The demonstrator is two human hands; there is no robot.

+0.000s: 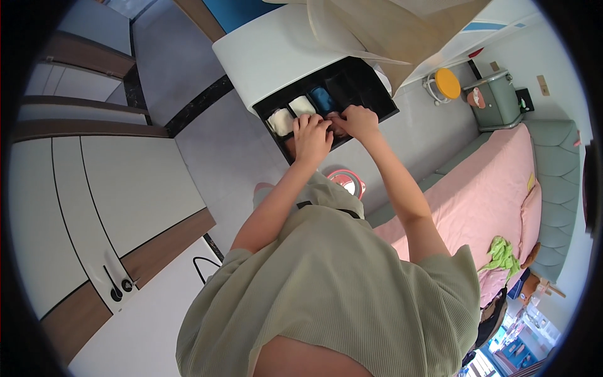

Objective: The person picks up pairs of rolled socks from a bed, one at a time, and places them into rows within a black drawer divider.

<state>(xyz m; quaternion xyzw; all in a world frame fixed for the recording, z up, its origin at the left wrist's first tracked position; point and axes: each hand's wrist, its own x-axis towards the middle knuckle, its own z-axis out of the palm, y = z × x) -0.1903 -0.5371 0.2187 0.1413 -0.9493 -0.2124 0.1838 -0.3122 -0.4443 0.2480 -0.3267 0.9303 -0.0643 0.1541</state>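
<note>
A black divided drawer organiser sits open at the front of a white cabinet. Its left compartments hold a cream roll, a white roll and a blue roll. My left hand and my right hand meet at the organiser's near edge. Both are closed around a small brownish-pink rolled piece of cloth, pressed down in a compartment just right of the blue roll. My fingers hide most of it. The compartments to the right look dark and bare.
A beige cloth drapes over the cabinet top above the organiser. A red round object lies on the floor below my arms. A pink bed with a green cloth is at the right. White wardrobe doors stand at the left.
</note>
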